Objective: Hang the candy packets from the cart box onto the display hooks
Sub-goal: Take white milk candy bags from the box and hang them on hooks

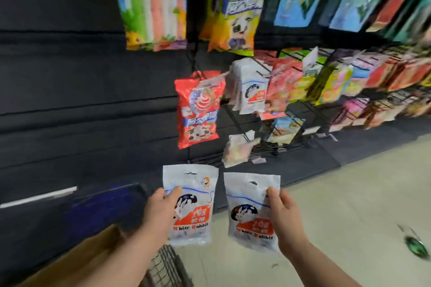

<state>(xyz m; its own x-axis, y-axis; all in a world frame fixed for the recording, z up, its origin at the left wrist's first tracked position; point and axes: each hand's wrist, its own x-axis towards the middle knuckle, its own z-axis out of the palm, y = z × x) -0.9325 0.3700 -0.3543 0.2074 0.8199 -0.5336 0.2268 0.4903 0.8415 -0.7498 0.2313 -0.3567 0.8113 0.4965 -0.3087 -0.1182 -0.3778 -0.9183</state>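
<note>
Setting: shop aisle; dark shelf panels fill the left of the frame, pale floor (349, 193) the lower right.
Display: black wire rack (279, 147), centre to right, crowded with hanging sweets; large bags along the top edge; a red candy bag (198, 109) hangs at the rack's left end.
Matching stock: a row of white White Rabbit packets (249, 86) already hangs on a display hook (263, 65), just right of the red bag.
Source: cardboard cart box (77, 261), lower left corner, with the cart's wire mesh (168, 265) beside it.
Left hand (161, 207): holds the left White Rabbit packet (193, 196) upright by its left edge; thumb on the printed face, fingers hidden behind.
Right hand (283, 214): holds the right White Rabbit packet (250, 212) upright by its right edge; thumb on the face near the top, fingers out of sight behind.
Packet position: both lower centre, side by side and apart, hang-holes at the top and uncovered, well below the hooked row.
Step in hand (judged): carrying from box to rack; neither packet hung.
Next move (judged): raise one packet to the White Rabbit hook, line its slot with the hook tip and slide it on; the grip sits below the slot, so no regrip looks needed.
Unidentified: blurred green object (417, 246) on the floor, lower right.
</note>
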